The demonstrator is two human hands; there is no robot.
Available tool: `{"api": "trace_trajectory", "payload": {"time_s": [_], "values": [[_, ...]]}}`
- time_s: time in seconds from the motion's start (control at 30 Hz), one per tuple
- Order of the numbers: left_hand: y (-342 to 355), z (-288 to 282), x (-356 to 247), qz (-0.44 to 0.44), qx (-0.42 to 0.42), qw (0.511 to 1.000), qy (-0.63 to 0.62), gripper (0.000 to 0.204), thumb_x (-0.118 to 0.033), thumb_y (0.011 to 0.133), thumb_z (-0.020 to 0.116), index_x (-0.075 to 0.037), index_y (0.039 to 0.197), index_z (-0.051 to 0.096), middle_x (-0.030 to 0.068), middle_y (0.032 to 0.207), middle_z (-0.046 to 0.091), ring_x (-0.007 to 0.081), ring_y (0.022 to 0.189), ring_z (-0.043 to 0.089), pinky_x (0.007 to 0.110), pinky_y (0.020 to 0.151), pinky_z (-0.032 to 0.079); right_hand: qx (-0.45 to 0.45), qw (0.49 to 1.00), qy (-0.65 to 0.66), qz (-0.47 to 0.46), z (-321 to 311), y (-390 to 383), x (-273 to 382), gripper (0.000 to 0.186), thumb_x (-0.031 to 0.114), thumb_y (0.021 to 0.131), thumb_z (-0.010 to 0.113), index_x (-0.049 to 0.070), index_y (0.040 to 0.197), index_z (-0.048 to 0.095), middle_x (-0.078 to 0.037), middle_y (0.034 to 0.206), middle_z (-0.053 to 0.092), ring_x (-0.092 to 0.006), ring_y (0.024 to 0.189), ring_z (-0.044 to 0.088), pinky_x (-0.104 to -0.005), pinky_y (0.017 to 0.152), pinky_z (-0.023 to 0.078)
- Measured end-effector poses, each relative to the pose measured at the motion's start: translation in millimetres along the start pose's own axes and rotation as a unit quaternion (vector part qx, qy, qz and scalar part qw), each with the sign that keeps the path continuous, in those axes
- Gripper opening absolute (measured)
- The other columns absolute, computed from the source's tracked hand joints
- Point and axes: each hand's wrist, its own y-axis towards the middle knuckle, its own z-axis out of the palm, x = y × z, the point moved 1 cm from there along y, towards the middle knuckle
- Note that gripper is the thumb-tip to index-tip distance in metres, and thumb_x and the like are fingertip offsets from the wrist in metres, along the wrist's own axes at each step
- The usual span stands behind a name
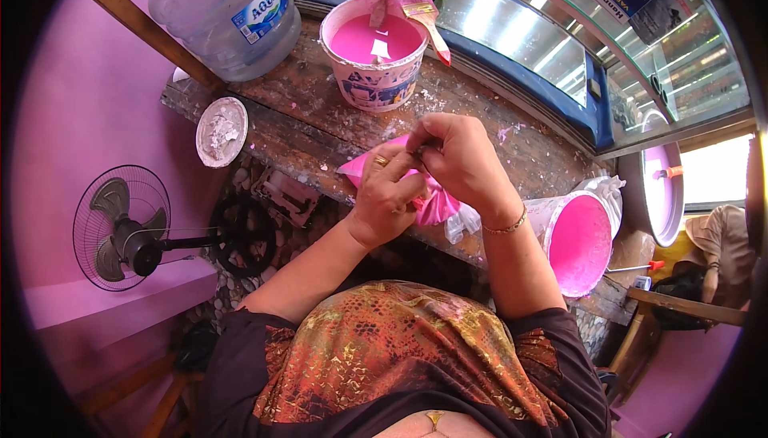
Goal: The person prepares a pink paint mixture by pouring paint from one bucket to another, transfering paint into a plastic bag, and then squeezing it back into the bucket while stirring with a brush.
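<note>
Pink plastic bag (436,202) sits at the near edge of the worn wooden bench (312,130), held between both my hands. My left hand (388,198) is curled closed around the bag's upper part, a ring showing on one finger. My right hand (460,158) is bent over the top of it, fingertips pinched tightly together at the bag's neck, touching the left-hand fingers; a thin bracelet (506,228) is on that wrist. Just beyond the hands stands a white bucket of pink paint (374,50) with a paintbrush (428,26) lying across its rim. A second bucket, pink inside (578,242), lies tilted on the bench to my right. A large water bottle (224,10) stands at the far left corner. A fan (120,226) stands low on my left.
</note>
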Motion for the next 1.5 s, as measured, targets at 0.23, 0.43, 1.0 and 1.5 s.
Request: {"api": "trace_trajectory", "payload": {"time_s": [0.23, 0.43, 1.0, 1.5], "values": [[-5, 5, 21, -0.052, -0.005, 0.999, 0.004, 0.010, -0.008, 0.067, 0.067, -0.009, 0.073, 0.059, 0.0098, 0.108, 0.065, 0.0295, 0.107, 0.056, 0.044, 0.096, 0.035, -0.086, 0.995, -0.038, -0.020, -8, -27, -7, 0.028, -0.002, 0.071, 0.056, 0.001, 0.096, 0.066, -0.020, 0.102, 0.059, -0.0351, 0.098, 0.058, -0.0400, 0.085, 0.047], [-4, 15, 28, -0.088, -0.016, 0.992, -0.086, 0.015, -0.006, 0.066, 0.071, -0.008, 0.073, 0.058, 0.0117, 0.105, 0.068, 0.0290, 0.098, 0.061, 0.042, 0.094, 0.038, -0.055, 0.973, -0.223, -0.015, 14, -60, -30, 0.030, 0.005, 0.071, 0.062, 0.003, 0.101, 0.063, -0.018, 0.097, 0.056, -0.0360, 0.093, 0.055, -0.0428, 0.082, 0.045], [2, 30, 46, -0.287, 0.019, 0.905, -0.314, 0.019, 0.006, 0.075, 0.072, -0.005, 0.076, 0.056, 0.0082, 0.091, 0.066, 0.0107, 0.083, 0.060, 0.025, 0.073, 0.050, -0.125, 0.980, -0.145, 0.054, 3, -87, -17, 0.010, 0.011, 0.080, 0.062, 0.002, 0.077, 0.058, -0.015, 0.076, 0.059, -0.0327, 0.071, 0.061, -0.0423, 0.062, 0.046], [-1, 34, 46, -0.257, -0.016, 0.910, -0.325, 0.021, 0.010, 0.076, 0.070, -0.004, 0.076, 0.054, 0.0086, 0.091, 0.066, 0.0120, 0.086, 0.061, 0.027, 0.079, 0.051, -0.398, 0.909, 0.119, -0.034, -76, -108, 47, 0.004, -0.003, 0.090, 0.057, -0.003, 0.093, 0.060, -0.003, 0.081, 0.058, -0.0060, 0.070, 0.052, -0.0186, 0.062, 0.041]]}}
